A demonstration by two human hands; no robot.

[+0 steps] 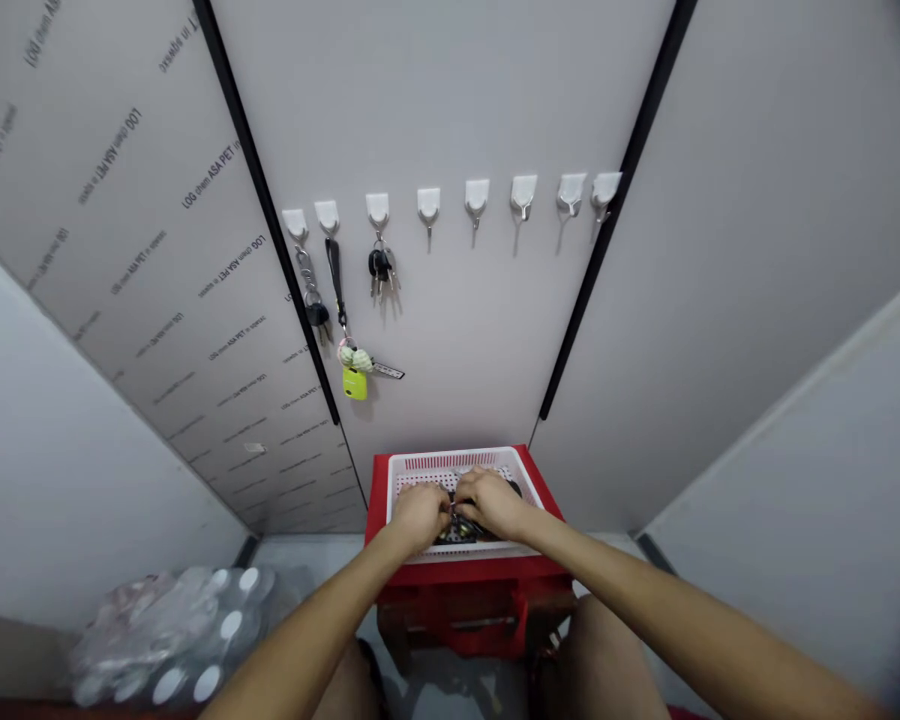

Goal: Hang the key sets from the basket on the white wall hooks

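Observation:
Both hands are inside a white plastic basket (450,462), over a dark jumble of small items (461,532) that look like keys. My left hand (421,514) has its fingers curled together at the basket's middle. Close beside it, my right hand (493,502) pinches with thumb and fingers, its fingertips nearly meeting the left ones. Whatever lies between the fingertips is too small and covered to make out. On the wall ahead hang a key bunch with a metal chain (316,312), a black strap (335,275) with a yellow-green tag (355,384), and black-headed keys (379,264).
Several white adhesive hooks (476,192) run in a row across the wall panel; those toward the right carry nothing. The basket stands on a red-covered stool (472,572) between my knees. Wrapped bottles with white caps (231,625) stand on the floor at lower left, near a cardboard box (19,655).

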